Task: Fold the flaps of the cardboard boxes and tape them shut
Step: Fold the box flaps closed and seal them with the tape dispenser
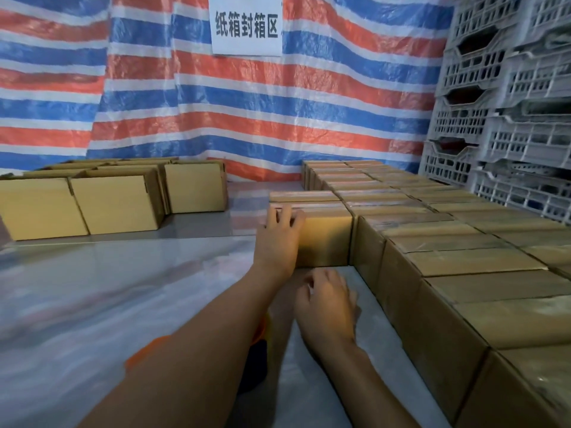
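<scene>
At nine o'clock, on the far left of the surface, a cluster of open boxes point(117, 202) stands with flaps up and plain brown sides to the camera, well apart from the hands. Between them and the centre stretches the pale glossy sheet point(108, 288) that covers the work surface, wrinkled and catching the light. At six o'clock an orange and black thing point(258, 350) lies on the sheet, mostly hidden under the left forearm and too covered to identify.

At the centre the left hand point(279, 239) lies flat against the near left corner of a closed box point(327, 239), fingers straight and spread, tips over its top edge. Just below, toward five o'clock, the right hand point(327, 304) hovers close to the sheet with its back to the camera and its fingers curled under; blur hides whether it holds anything. The closed box touches a block of taped boxes point(463, 264) that fills three to five o'clock in tight rows.

Behind, from ten to one o'clock, hangs a red, white and blue striped tarpaulin point(309, 103) with a white paper sign point(246, 24) at twelve. Grey slotted plastic crates point(494, 118) are stacked at two o'clock.
</scene>
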